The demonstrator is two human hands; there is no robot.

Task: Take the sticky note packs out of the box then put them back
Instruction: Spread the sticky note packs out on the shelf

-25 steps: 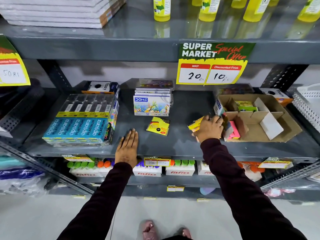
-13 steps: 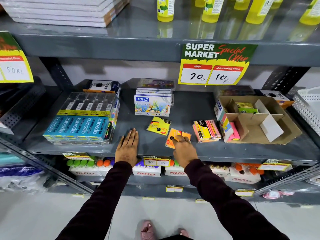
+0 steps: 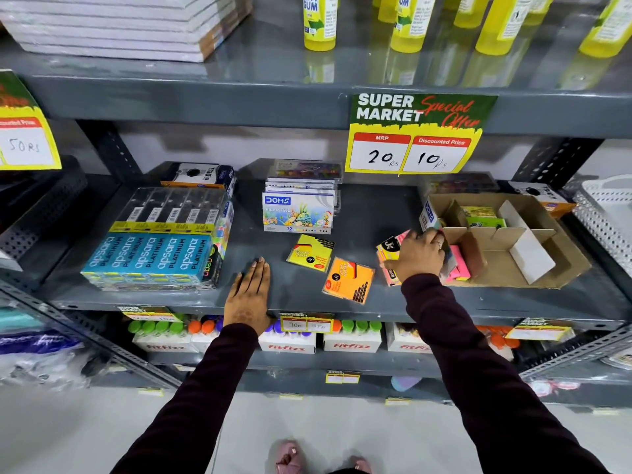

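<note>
Sticky note packs (image 3: pixel 390 254) sit stacked on the grey shelf (image 3: pixel 376 213) just left of the cardboard box (image 3: pixel 533 234); the right hand (image 3: pixel 421 256) covers them, fingers curled onto the stack. Yellow pack (image 3: pixel 310 253) and orange pack (image 3: pixel 349 279) lie apart mid-shelf. Left hand (image 3: pixel 249 295) rests flat, fingers together.

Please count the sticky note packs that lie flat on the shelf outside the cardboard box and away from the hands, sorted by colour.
Yellow pack: 1
Orange pack: 1
Total: 2
The stack under the right hand is partly hidden, so it is not counted.
</note>
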